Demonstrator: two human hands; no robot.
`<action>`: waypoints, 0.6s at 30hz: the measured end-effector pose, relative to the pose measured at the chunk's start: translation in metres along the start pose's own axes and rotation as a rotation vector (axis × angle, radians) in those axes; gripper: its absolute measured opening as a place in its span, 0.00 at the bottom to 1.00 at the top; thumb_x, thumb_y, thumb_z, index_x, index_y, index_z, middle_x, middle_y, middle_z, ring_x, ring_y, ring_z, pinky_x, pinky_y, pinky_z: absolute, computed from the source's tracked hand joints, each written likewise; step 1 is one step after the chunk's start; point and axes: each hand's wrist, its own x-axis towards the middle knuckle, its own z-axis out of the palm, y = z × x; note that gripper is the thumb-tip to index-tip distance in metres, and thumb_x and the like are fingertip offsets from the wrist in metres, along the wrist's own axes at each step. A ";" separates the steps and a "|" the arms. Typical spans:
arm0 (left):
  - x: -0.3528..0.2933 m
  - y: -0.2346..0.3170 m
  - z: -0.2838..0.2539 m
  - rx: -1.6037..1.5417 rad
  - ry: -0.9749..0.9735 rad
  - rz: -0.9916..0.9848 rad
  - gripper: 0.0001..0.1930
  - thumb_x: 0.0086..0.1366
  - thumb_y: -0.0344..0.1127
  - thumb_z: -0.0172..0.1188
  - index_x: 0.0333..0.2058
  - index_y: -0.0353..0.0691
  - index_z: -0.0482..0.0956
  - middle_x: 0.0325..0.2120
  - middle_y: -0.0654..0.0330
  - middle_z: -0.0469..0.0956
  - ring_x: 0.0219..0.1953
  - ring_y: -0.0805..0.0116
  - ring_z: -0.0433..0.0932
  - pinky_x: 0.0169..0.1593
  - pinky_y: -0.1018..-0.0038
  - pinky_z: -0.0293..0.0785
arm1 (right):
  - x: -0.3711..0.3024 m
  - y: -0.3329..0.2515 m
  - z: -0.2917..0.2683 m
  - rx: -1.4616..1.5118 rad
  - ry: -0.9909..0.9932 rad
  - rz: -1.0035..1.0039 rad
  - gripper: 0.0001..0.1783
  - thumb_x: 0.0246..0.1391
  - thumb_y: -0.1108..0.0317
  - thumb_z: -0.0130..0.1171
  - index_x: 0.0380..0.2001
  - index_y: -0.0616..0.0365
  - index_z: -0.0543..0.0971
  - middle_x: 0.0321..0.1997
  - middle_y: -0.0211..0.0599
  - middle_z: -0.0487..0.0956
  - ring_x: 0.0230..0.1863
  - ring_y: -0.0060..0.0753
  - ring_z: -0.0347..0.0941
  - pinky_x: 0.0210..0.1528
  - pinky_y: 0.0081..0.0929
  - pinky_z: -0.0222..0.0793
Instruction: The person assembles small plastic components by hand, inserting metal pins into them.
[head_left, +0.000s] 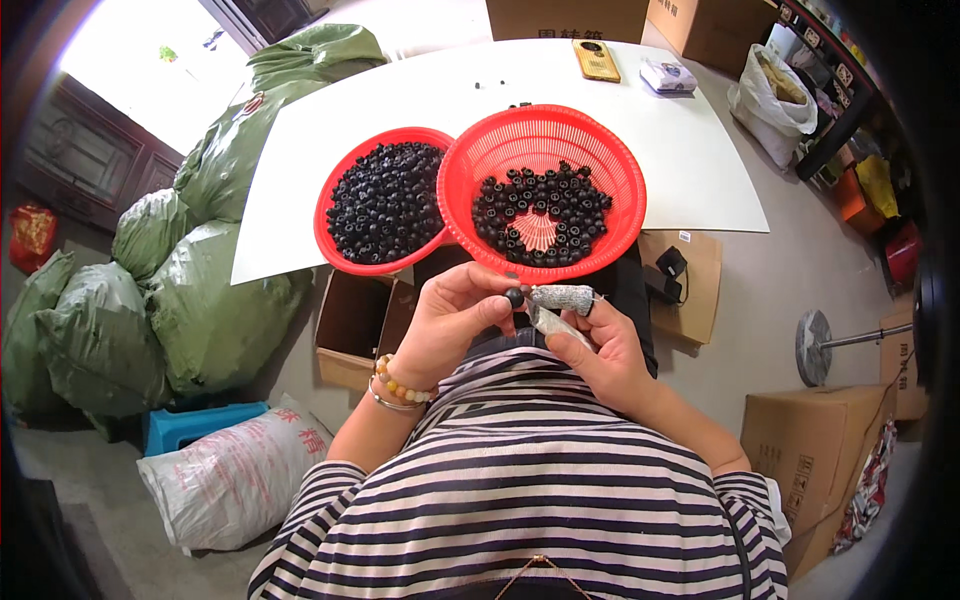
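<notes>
My left hand (452, 325) is closed in front of my body, pinching a small round black part (515, 297) between thumb and fingers. Close against it, my right hand (612, 352) grips a small tool with a white-wrapped handle (556, 325); its dark, narrow tip meets the black part. A grey knitted finger sleeve (565, 297) covers one right finger. Just beyond the hands, a red slotted basket (625, 180) tilts toward me with black ring-like parts inside. Left of it, a shallower red basket (322, 215) is filled with many similar black parts.
The white table (290, 190) carries a yellow-cased phone (597, 62) and a tissue pack (667, 77) at its far side. Green sacks (215, 300) crowd the left. Below lie a white woven sack (235, 475) and a blue stool (200, 428). Cardboard boxes (815, 440) stand right.
</notes>
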 end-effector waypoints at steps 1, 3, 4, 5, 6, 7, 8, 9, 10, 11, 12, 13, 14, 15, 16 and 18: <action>0.000 -0.001 -0.001 0.004 0.001 0.000 0.09 0.54 0.30 0.57 0.33 0.33 0.72 0.28 0.58 0.73 0.26 0.74 0.73 0.31 0.80 0.72 | -0.001 0.001 0.000 -0.027 0.019 0.016 0.20 0.50 0.67 0.54 0.46 0.62 0.66 0.41 0.33 0.72 0.42 0.20 0.66 0.45 0.19 0.61; -0.001 -0.003 -0.003 0.002 -0.009 -0.013 0.09 0.54 0.28 0.57 0.34 0.32 0.73 0.31 0.57 0.73 0.28 0.73 0.73 0.32 0.79 0.72 | 0.000 -0.001 0.000 -0.032 0.015 0.014 0.20 0.49 0.67 0.54 0.46 0.62 0.66 0.40 0.33 0.73 0.42 0.20 0.66 0.45 0.19 0.61; -0.001 -0.004 -0.003 -0.001 -0.006 -0.019 0.09 0.54 0.28 0.57 0.34 0.32 0.73 0.31 0.57 0.73 0.28 0.73 0.73 0.32 0.79 0.72 | 0.001 -0.001 0.000 -0.039 0.009 0.007 0.20 0.49 0.67 0.55 0.46 0.62 0.67 0.40 0.34 0.73 0.41 0.20 0.67 0.45 0.19 0.61; 0.000 -0.005 -0.003 0.002 0.000 -0.020 0.08 0.54 0.28 0.57 0.34 0.32 0.73 0.31 0.57 0.73 0.29 0.73 0.73 0.33 0.79 0.73 | 0.001 0.000 0.000 -0.035 0.010 0.013 0.20 0.49 0.67 0.55 0.46 0.62 0.67 0.40 0.34 0.73 0.41 0.20 0.67 0.45 0.19 0.61; -0.001 -0.005 -0.001 0.006 0.003 -0.016 0.08 0.53 0.27 0.57 0.33 0.32 0.73 0.31 0.57 0.73 0.30 0.73 0.73 0.33 0.79 0.73 | 0.001 -0.001 0.001 -0.044 0.013 0.016 0.20 0.49 0.68 0.55 0.45 0.62 0.67 0.40 0.34 0.74 0.41 0.19 0.67 0.45 0.19 0.61; -0.001 -0.004 0.000 0.005 0.003 -0.019 0.08 0.53 0.27 0.57 0.33 0.32 0.73 0.31 0.57 0.73 0.30 0.73 0.73 0.33 0.79 0.73 | 0.000 -0.001 0.001 -0.052 0.016 0.018 0.21 0.48 0.68 0.56 0.45 0.63 0.67 0.40 0.34 0.74 0.41 0.19 0.67 0.44 0.19 0.61; -0.001 -0.004 0.002 0.014 0.005 -0.015 0.08 0.53 0.27 0.57 0.33 0.32 0.73 0.31 0.57 0.73 0.30 0.73 0.73 0.33 0.79 0.73 | 0.000 0.000 0.001 -0.050 0.017 0.020 0.21 0.48 0.68 0.56 0.45 0.63 0.67 0.40 0.34 0.74 0.41 0.19 0.67 0.44 0.19 0.61; -0.001 -0.003 0.003 0.023 0.006 -0.011 0.08 0.53 0.27 0.57 0.33 0.31 0.73 0.31 0.58 0.73 0.31 0.73 0.73 0.34 0.79 0.73 | 0.000 0.000 0.001 -0.060 0.021 0.009 0.21 0.48 0.68 0.56 0.45 0.62 0.67 0.40 0.33 0.74 0.41 0.19 0.67 0.44 0.19 0.61; -0.001 -0.003 0.003 0.024 0.006 -0.013 0.08 0.53 0.27 0.57 0.33 0.31 0.73 0.31 0.58 0.73 0.31 0.73 0.73 0.34 0.79 0.73 | -0.001 0.001 0.001 -0.069 0.025 -0.003 0.20 0.48 0.68 0.56 0.45 0.62 0.67 0.39 0.33 0.74 0.41 0.19 0.67 0.44 0.19 0.61; -0.001 -0.002 0.004 0.027 0.001 -0.012 0.08 0.53 0.26 0.57 0.33 0.31 0.73 0.31 0.58 0.73 0.31 0.74 0.73 0.34 0.79 0.72 | -0.001 0.001 0.001 -0.068 0.026 -0.001 0.20 0.48 0.68 0.56 0.45 0.62 0.67 0.39 0.33 0.74 0.41 0.19 0.67 0.44 0.19 0.61; -0.001 -0.002 0.003 0.031 -0.006 -0.011 0.08 0.53 0.26 0.56 0.33 0.31 0.73 0.31 0.58 0.73 0.31 0.74 0.73 0.34 0.80 0.72 | 0.000 0.001 0.001 -0.044 0.025 -0.004 0.20 0.48 0.68 0.56 0.45 0.62 0.67 0.39 0.33 0.74 0.40 0.18 0.67 0.44 0.19 0.61; -0.001 -0.003 0.003 0.030 -0.006 -0.014 0.08 0.53 0.26 0.56 0.33 0.31 0.73 0.31 0.58 0.73 0.31 0.74 0.73 0.34 0.80 0.72 | 0.000 0.001 0.001 -0.021 0.024 -0.006 0.20 0.48 0.68 0.56 0.45 0.62 0.67 0.39 0.32 0.74 0.40 0.18 0.67 0.43 0.18 0.62; -0.001 -0.004 0.003 0.022 -0.010 -0.007 0.07 0.54 0.24 0.55 0.33 0.31 0.74 0.31 0.58 0.73 0.31 0.74 0.73 0.34 0.80 0.73 | -0.001 0.002 0.001 -0.020 0.026 -0.004 0.20 0.48 0.68 0.56 0.45 0.62 0.67 0.39 0.32 0.74 0.40 0.18 0.67 0.43 0.18 0.62; 0.000 -0.004 0.002 0.015 -0.013 0.000 0.07 0.54 0.22 0.54 0.33 0.31 0.74 0.31 0.58 0.73 0.31 0.74 0.73 0.33 0.80 0.73 | 0.000 0.003 0.001 -0.019 0.022 0.004 0.20 0.48 0.68 0.56 0.45 0.62 0.67 0.39 0.32 0.74 0.39 0.17 0.67 0.43 0.18 0.62; 0.000 -0.004 0.002 0.015 -0.012 -0.001 0.07 0.54 0.22 0.54 0.33 0.31 0.74 0.31 0.58 0.73 0.31 0.74 0.73 0.33 0.80 0.73 | 0.000 0.004 0.000 -0.018 0.019 0.012 0.20 0.48 0.68 0.55 0.45 0.62 0.68 0.38 0.32 0.74 0.39 0.17 0.66 0.43 0.18 0.61; 0.000 -0.003 0.002 0.032 -0.008 -0.010 0.07 0.53 0.24 0.56 0.32 0.31 0.74 0.30 0.57 0.73 0.31 0.73 0.73 0.35 0.80 0.72 | 0.000 0.003 0.000 -0.015 0.016 0.026 0.19 0.49 0.69 0.55 0.45 0.62 0.68 0.39 0.31 0.73 0.39 0.17 0.66 0.43 0.17 0.61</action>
